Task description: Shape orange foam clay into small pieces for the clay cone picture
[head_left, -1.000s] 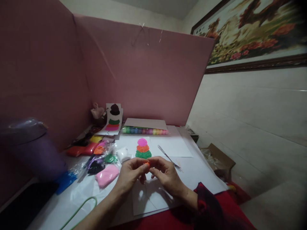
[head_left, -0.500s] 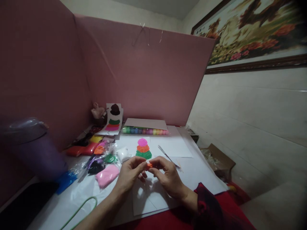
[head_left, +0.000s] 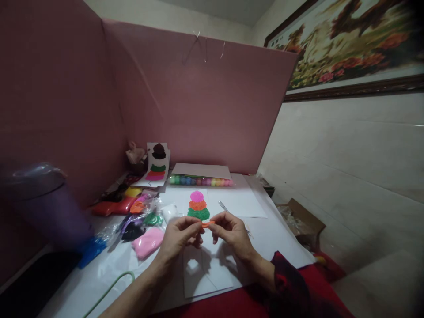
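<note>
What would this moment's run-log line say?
left hand: pinches orange strip | right hand: pinches other end | tiered design: beyond hands

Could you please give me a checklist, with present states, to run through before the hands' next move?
1. Left hand pinches one end of the orange strip: ok.
2. Right hand pinches the other end: ok.
3. Strip held off the paper: ok, its visible middle spans the gap between the fingertips.
4. Metal tool fully in view: not ok, the right hand hides part.
5. Pink packet sealed: cannot tell.
</note>
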